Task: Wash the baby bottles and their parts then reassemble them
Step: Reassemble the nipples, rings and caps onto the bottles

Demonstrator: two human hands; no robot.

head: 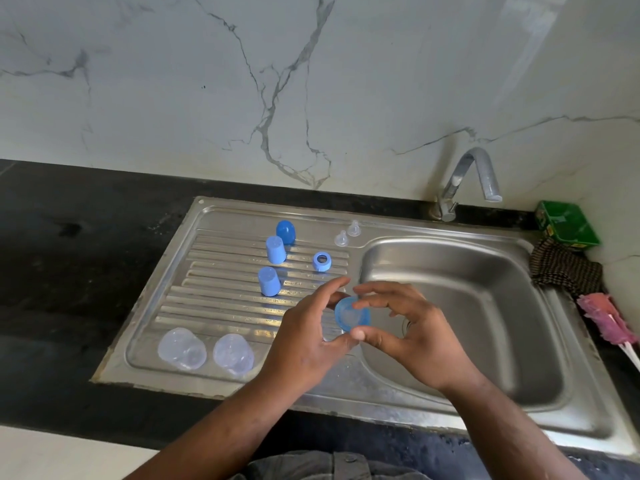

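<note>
Steel sink (346, 393) sits in a black countertop (69, 271) below a marble-veined wall (173, 98). A blue collar ring (351, 315) is pinched over the basin's left rim. The left hand (304, 337) curls round its near edge, and the right hand (412, 327) has thumb under, fingers over. From that ring:
- tap (464, 168) at 1 o'clock
- green box (564, 223) at 2
- striped cloth (564, 268) and pink brush (606, 317) at 3
- two nipples (341, 239) at 12
- spare ring (322, 261) at 11
- three blue caps (276, 250) at 10
- two clear bottles (182, 348) at 8, lying on their sides
</note>
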